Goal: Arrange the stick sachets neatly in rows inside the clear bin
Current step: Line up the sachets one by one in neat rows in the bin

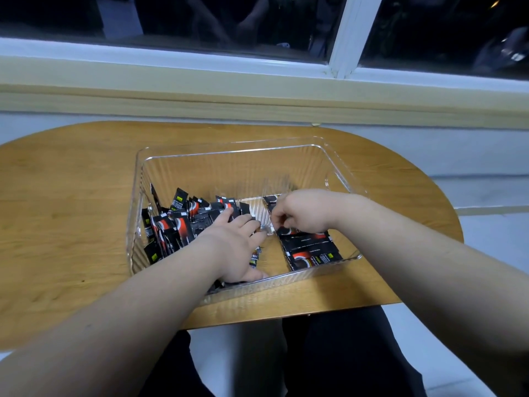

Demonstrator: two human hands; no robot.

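A clear ribbed bin [229, 156] stands in the middle of the wooden table. A jumbled heap of black-and-red stick sachets [171, 224] fills its left side. On the right side several sachets lie flat in a row [310, 250]. My left hand [232, 247] reaches into the bin with its fingers spread over the edge of the heap. My right hand [300, 213] hovers over the far end of the row, its fingers curled and pinching a sachet. The bin's far half shows bare ribbed floor.
The oval wooden table [71, 210] ends close to my lap at the front. A yellow sill [257, 93] and a dark window run behind it. Bare tabletop lies on both sides of the bin.
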